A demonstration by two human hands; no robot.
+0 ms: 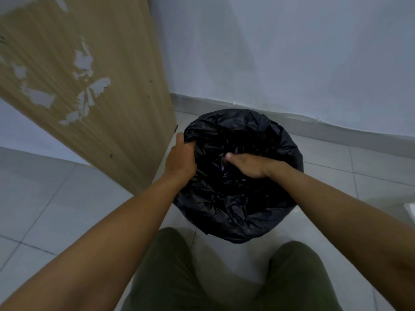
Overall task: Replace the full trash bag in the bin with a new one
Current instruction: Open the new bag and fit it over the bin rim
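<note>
While the person crouches over it, a black trash bag (238,198) lines a round bin that stands on the pale tiled floor (56,198); the bin itself is hidden under the plastic, which drapes over its rim all the way round. The bag is crumpled and glossy, and its inside is too dark to show what lies there. The left hand (182,157) is at the bag's left edge, fingers curled over the rim and pinching a fold of the plastic, so it is grasping the bag. The right hand (247,163) reaches into the bag's mouth from the right side, palm down, thumb lying flat toward the centre; its fingers dip into the dark folds and cannot be seen, so whether they grip the plastic or simply press on it cannot be told. Just left of the bag, nearly touching it, stands a wooden panel (89,86) whose veneer has peeled away in pale patches. Behind the bag a grey skirting strip runs along the foot of a light wall (292,52). In front of the bag, the person's knees in olive trousers (170,277) spread to either side.
</note>
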